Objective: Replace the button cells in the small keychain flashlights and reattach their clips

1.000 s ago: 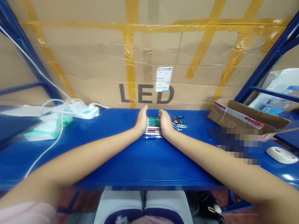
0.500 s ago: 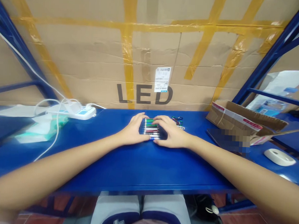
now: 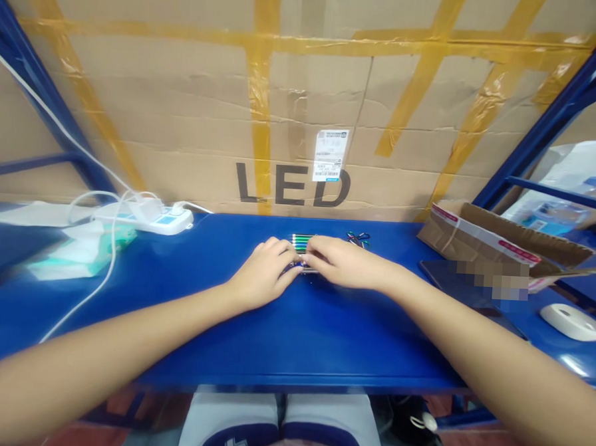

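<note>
One open cardboard box; hands at pens.

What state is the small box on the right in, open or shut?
Open: the small box has its top uncovered, and the inner back wall shows.

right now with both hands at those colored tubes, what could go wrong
The slim metallic tubes lie side by side, with the left hand and right hand at the near part of the row; an uneven push might knock one askew. The hands also hide some of the row, so a crooked tube could go unnoticed. The small carabiners lie just beyond the right hand, which could brush them if it shifts.
</note>
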`<state>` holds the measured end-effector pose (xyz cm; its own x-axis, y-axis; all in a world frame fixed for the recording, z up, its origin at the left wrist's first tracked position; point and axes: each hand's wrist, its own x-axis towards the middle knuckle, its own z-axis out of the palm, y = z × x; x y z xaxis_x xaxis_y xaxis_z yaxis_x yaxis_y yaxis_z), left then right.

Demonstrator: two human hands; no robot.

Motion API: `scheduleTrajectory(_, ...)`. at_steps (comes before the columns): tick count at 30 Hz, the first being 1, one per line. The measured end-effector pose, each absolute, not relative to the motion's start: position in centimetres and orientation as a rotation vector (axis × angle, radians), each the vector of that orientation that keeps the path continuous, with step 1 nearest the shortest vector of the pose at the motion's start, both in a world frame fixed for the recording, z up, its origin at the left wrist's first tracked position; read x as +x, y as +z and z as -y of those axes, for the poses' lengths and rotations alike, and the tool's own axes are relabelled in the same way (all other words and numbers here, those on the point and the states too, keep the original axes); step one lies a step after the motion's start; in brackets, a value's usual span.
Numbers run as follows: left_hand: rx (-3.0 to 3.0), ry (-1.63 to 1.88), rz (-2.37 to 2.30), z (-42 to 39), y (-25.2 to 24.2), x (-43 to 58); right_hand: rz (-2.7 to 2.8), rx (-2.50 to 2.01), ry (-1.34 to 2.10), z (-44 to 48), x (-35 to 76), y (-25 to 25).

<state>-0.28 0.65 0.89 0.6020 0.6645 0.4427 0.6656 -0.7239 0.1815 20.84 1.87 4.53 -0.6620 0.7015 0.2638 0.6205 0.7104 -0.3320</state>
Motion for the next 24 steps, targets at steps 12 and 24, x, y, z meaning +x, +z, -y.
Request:
scheduleTrajectory(12,-2.887,-1.123,1.131,0.2,0.5,0.0,2.048,-1.201,0.862,-1.6,19.9,1.1)
scheduleTrajectory(24,-3.583,-1.691,1.524,-0.4,0.5,0.4,2.375,-0.796,0.331,-1.5,21.2,2.4)
